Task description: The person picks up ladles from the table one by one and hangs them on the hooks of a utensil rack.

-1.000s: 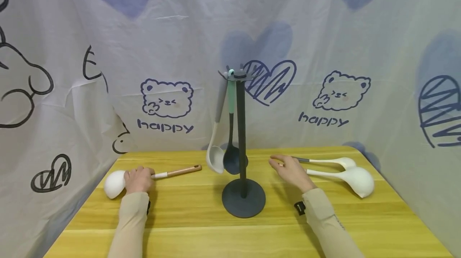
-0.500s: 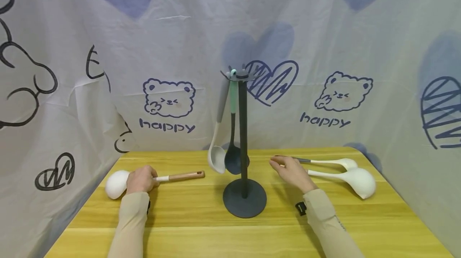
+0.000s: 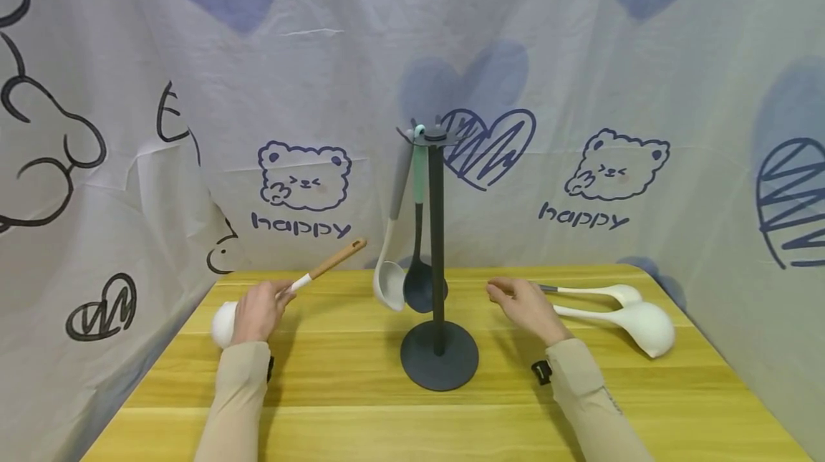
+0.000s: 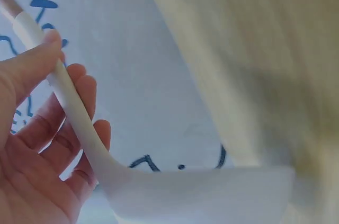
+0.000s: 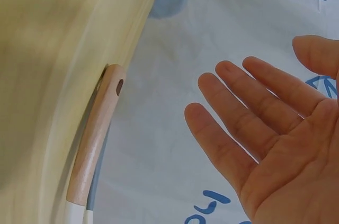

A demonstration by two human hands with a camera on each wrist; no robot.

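Note:
My left hand (image 3: 258, 311) pinches the white shaft of a ladle (image 4: 79, 118) between thumb and fingers. The ladle is tilted, its wooden handle (image 3: 338, 258) pointing up and to the right, its white bowl (image 3: 223, 324) low at the left, partly behind the hand. In the right wrist view my right hand (image 5: 286, 144) has its fingers spread and holds nothing. Beside it, a wooden handle (image 5: 95, 139) lies on the table; it belongs to a second ladle with a large white bowl (image 3: 647, 327). In the head view that handle is hidden behind the right hand.
A black utensil stand (image 3: 437, 247) rises mid-table. From it hang a white ladle (image 3: 389, 286) with a grey handle and a black ladle (image 3: 417, 289) with a green handle. Another white ladle (image 3: 621, 295) lies at the back right. A printed cloth (image 3: 309, 75) backs the table.
My left hand has lifted the ladle's handle end from lying flat to a steep slant, and the bowl has shifted right. The right hand has hardly moved.

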